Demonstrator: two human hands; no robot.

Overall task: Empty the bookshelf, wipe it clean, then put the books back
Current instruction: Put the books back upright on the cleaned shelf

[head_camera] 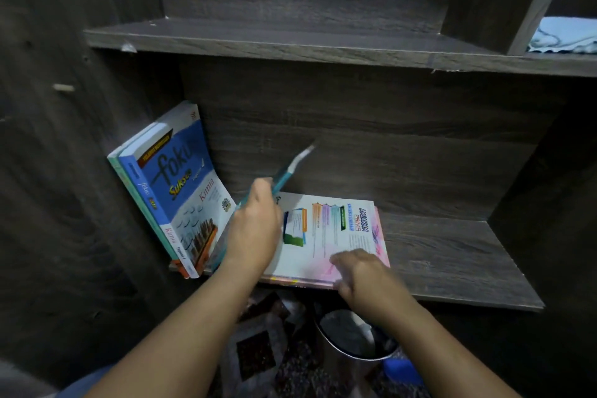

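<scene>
— Bookshelf first: how does it look?

— Dark grey wood grain all over. An upper board has nothing on its middle span, and its front edge is chipped in spots. The lower board carries the books at its left end.

— Which books?

— A blue book with "fokus" and "Kimia" on its cover stands tilted, its top leaning on the left wall. A thin book with a teal spine is squeezed between it and that wall. Just right of them a flat book, white and pink with small coloured blocks of print, lies face up with its near edge at the board's front. More edges show beneath it, though how many books lie there is unclear.

— And the hands?

— The person's left hand is over the flat book's left part, its fingers closed round a teal stick with a white tip. The stick is too blurred to name. The right hand rests on the flat book's near right corner with bent fingers. Its thumb is hidden, so whether it pinches the book cannot be told.

— Anything else?

— A pale blue cloth lies crumpled in the upper right compartment. A metal bin stands on the patterned floor below the lower board.
</scene>
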